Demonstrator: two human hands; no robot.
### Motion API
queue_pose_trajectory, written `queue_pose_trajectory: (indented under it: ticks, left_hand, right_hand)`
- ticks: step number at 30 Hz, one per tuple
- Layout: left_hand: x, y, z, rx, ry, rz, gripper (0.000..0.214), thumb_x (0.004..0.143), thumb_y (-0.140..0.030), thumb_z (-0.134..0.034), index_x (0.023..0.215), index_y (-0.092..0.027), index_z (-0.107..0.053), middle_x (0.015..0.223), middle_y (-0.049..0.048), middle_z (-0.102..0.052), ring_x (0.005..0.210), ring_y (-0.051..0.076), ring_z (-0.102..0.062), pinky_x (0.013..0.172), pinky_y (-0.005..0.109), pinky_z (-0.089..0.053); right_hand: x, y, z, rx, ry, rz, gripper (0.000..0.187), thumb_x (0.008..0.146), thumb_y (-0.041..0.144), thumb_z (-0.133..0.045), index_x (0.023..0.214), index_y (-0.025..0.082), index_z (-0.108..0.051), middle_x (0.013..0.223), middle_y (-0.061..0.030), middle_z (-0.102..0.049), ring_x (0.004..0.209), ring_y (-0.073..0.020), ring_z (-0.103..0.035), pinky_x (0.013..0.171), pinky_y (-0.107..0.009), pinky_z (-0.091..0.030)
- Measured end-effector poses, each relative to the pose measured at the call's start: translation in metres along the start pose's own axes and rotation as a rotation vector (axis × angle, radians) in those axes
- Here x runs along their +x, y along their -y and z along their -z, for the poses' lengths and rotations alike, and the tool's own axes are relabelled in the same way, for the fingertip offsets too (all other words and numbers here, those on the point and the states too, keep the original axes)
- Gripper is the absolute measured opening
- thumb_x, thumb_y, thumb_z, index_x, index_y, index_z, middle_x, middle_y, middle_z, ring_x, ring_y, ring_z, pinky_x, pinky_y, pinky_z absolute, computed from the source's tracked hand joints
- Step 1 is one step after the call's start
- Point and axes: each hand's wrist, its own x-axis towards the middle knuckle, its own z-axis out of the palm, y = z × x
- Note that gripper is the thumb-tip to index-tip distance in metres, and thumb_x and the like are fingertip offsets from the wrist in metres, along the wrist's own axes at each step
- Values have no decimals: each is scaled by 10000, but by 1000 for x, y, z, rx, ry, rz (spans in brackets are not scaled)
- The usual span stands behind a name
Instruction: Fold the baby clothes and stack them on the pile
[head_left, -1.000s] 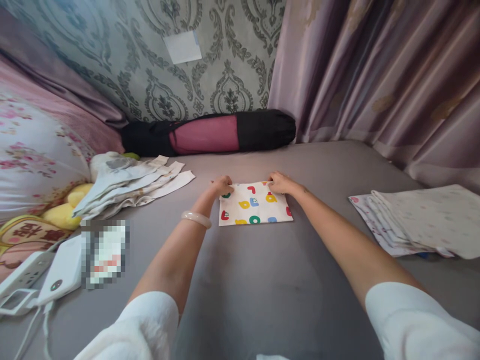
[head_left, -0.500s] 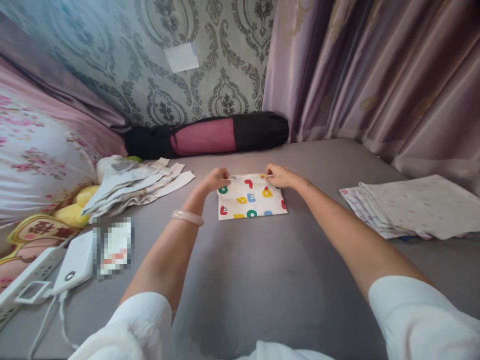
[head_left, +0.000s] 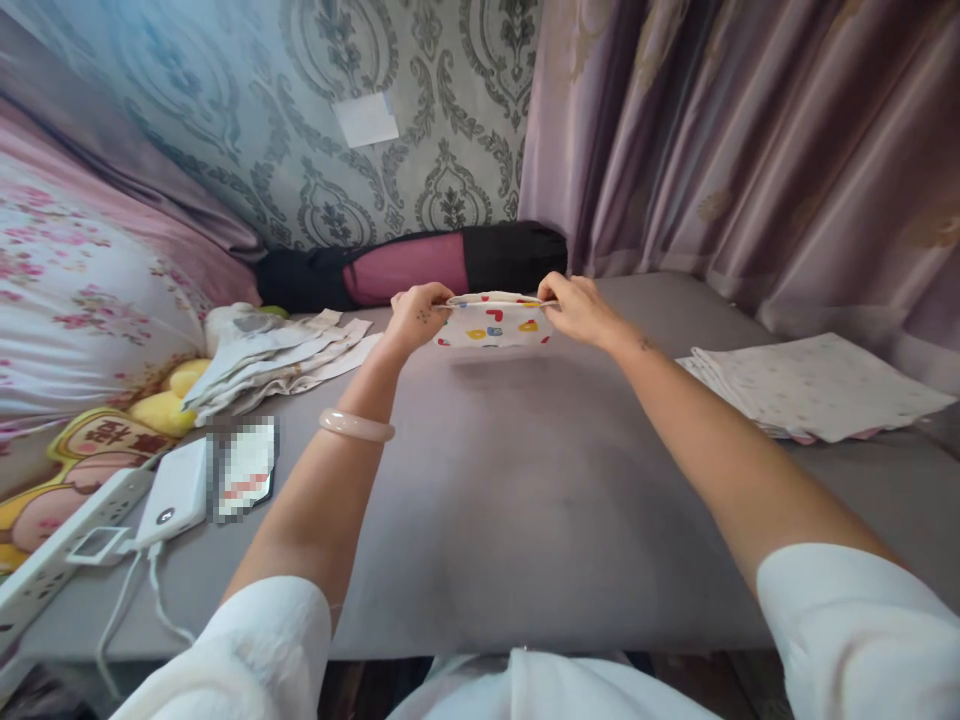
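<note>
A white cloth (head_left: 495, 325) printed with colourful letters is stretched between my two hands, folded, its top edge nearly level. My left hand (head_left: 421, 312) pinches the cloth's left corner between thumb and fingers. At the opposite corner my right hand (head_left: 576, 305) grips it the same way. The cloth hangs just above the grey bed surface (head_left: 525, 480), with a faint shadow below it. What the cloth is for, a garment or a plain piece, I cannot tell.
Folded pale cloths (head_left: 817, 385) lie stacked at the right, and a pile of light cloths (head_left: 277, 360) at the left. A power strip (head_left: 67, 540), a white power bank (head_left: 176, 490) and a blurred phone (head_left: 246, 470) sit near left. A black-and-pink bag (head_left: 405, 268) lies along the wall.
Both hands have lifted the cloth off the bed, bringing its top edge higher. It was lying flatter and showed more of its printed face before. The view has shifted slightly.
</note>
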Motion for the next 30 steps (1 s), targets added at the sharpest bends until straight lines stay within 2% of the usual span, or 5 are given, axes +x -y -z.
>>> queue_pose_trajectory:
  ticks: [6,11,15,21,30]
  left_hand:
    - [-47,11,-28,258,-51,-187,246,821,-193,-480,994,-230,-651,953,16,-706,988,198,-610,1080,418,-238]
    - [-98,25,-45,251,-54,-314,246,845,-164,-452,999,-241,-628,961,21,-708,967,180,-611,1114,415,-188]
    - [-126,31,-54,284,30,-377,324,844,-120,-420,1074,-244,-612,1075,41,-700,1034,185,-593,1115,424,-196]
    - [-147,35,-63,298,146,-446,406,890,-98,-365,1177,-249,-610,1133,64,-689,1060,197,-586,1076,450,-237]
    - [-155,39,-62,325,217,-470,441,867,-76,-380,1133,-284,-662,1147,63,-682,1084,207,-570,1069,473,-240]
  right_hand:
    - [-42,-2,-32,-49,-67,89,242,817,89,-413,987,222,-522,989,-63,-642,1000,-223,-553,1078,-425,-209]
    - [-90,3,-52,-31,-78,170,278,821,86,-403,1028,214,-537,1001,-66,-651,977,-211,-571,1093,-408,-215]
    - [-117,6,-64,-13,-16,233,405,818,61,-396,1171,198,-538,1126,-97,-641,1076,-225,-550,1086,-420,-233]
    - [-136,9,-73,-42,112,276,477,841,37,-382,1253,207,-550,1137,-108,-618,1101,-236,-530,1050,-418,-284]
    - [-146,17,-76,-9,156,322,445,871,48,-382,1193,228,-631,1060,-103,-596,1036,-223,-537,941,-367,-386]
